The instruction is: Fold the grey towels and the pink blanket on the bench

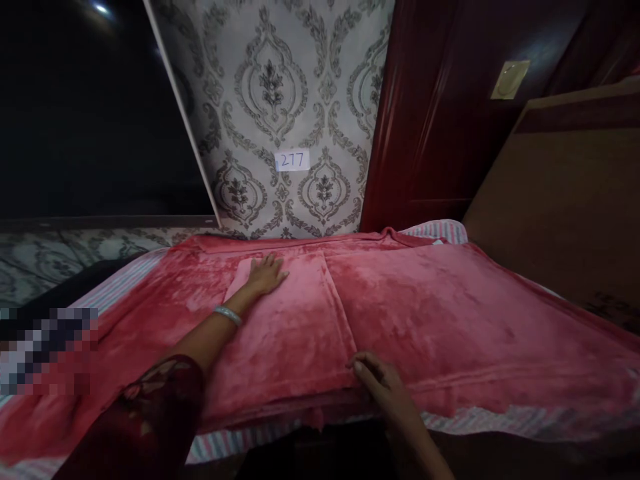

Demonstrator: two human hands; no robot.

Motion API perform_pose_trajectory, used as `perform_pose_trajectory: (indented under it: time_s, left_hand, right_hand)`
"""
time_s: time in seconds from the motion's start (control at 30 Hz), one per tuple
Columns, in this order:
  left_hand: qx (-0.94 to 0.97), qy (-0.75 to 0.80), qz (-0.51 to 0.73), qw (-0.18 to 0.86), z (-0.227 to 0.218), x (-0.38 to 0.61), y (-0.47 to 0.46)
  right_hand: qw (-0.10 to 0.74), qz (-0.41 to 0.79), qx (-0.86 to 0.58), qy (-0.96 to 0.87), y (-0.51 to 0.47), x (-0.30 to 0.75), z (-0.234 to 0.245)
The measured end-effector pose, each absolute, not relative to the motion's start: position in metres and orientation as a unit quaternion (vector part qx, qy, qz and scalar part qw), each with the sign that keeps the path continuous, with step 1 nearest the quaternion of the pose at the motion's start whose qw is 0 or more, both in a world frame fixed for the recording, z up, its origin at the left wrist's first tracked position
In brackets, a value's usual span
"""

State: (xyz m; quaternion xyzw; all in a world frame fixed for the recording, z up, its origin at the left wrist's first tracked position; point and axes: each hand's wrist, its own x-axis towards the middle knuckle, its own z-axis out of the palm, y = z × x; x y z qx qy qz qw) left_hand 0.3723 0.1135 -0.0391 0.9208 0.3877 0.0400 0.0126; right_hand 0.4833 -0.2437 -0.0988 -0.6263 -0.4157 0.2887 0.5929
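Note:
A red plush blanket (450, 320) lies spread over a bed, with a folded panel of it in the middle. My left hand (265, 273) rests flat on the far end of that folded panel, fingers stretched out; a silver bangle sits on the wrist. My right hand (375, 380) is at the near corner of the folded panel, fingers curled and pinching the blanket's edge.
A striped sheet (440, 230) shows under the blanket at the edges. Patterned wallpaper with a label reading 217 (293, 160) is behind the bed. A dark red wooden door (440, 113) and a brown headboard (565, 200) stand at the right.

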Motion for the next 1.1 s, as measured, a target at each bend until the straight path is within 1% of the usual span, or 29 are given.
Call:
perform_pose_trajectory:
  time_s: [0.17,0.27,0.33,0.4,0.5,0.57,0.63,0.7,0.77,0.9,1.1]
  left_hand:
    - [0.917,0.396,0.020,0.045,-0.050,0.363,0.112]
    - [0.921,0.385,0.012,0.065,-0.043,0.361,0.112]
    - [0.925,0.372,0.008,0.078,-0.034,0.356,0.109]
    - [0.930,0.356,0.012,0.085,-0.025,0.348,0.101]
    - [0.940,0.329,0.021,0.085,-0.019,0.328,0.078]
    - [0.947,0.310,0.031,0.079,-0.022,0.311,0.059]
    - [0.953,0.293,0.049,0.065,-0.032,0.292,0.040]
    - [0.955,0.288,0.058,0.047,-0.046,0.275,0.026]
    - [0.953,0.296,0.060,0.030,-0.063,0.263,0.018]
    - [0.950,0.300,0.081,0.017,-0.082,0.256,0.014]
    - [0.952,0.288,0.082,0.066,-0.075,0.258,0.020]
  right_hand:
    - [0.568,0.309,-0.638,-0.418,-0.244,0.485,-0.102]
    - [0.506,0.278,-0.670,-0.468,-0.250,0.490,-0.094]
    - [0.437,0.216,-0.707,-0.513,-0.255,0.495,-0.079]
    - [0.372,0.128,-0.748,-0.535,-0.253,0.497,-0.058]
    - [0.326,0.005,-0.760,-0.561,-0.233,0.489,-0.030]
    - [0.299,-0.043,-0.733,-0.609,-0.211,0.477,-0.023]
    - [0.240,-0.050,-0.719,-0.651,-0.189,0.462,-0.029]
    - [0.168,-0.025,-0.721,-0.672,-0.175,0.450,-0.044]
    - [0.123,-0.005,-0.726,-0.677,-0.169,0.443,-0.062]
    - [0.106,-0.013,-0.731,-0.674,-0.171,0.441,-0.082]
    - [0.078,-0.015,-0.740,-0.668,-0.172,0.442,-0.075]
